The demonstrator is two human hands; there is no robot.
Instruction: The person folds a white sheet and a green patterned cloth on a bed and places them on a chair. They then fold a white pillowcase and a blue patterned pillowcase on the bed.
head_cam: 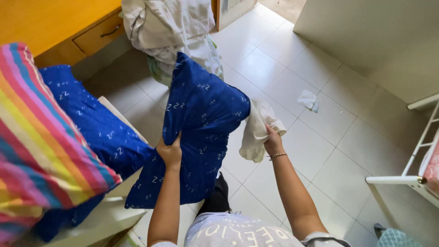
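The blue pillow (201,123), dark blue with small white marks, is held up in the air at the middle of the view, above the tiled floor (283,68). It hangs tilted, its top corner far and its lower edge near the person's legs. The left hand (170,153) grips its left edge, thumb on the front and fingers tucked behind the cloth. The right hand (273,142), a thin bracelet on its wrist, is closed on a bunch of white cloth (256,130) at the pillow's right edge; the cloth touches the pillow there and droops below the hand. Whether it is part of the pillow or a separate piece cannot be told.

Left of the pillow, a second blue pillow (91,123) in the same pattern lies on a white bed frame (105,219), just beside the held one. On top of it, at the near left, rests a striped pillow (36,142) in pink, yellow, orange and blue bands.

Farther off, behind the held pillow, a heap of pale bedding (169,27) is piled up, with a wooden drawer (98,34) to its left. A small crumpled white scrap (307,99) lies on the floor to the right, well apart from the hands. At the right edge stands part of a white metal frame (411,176).
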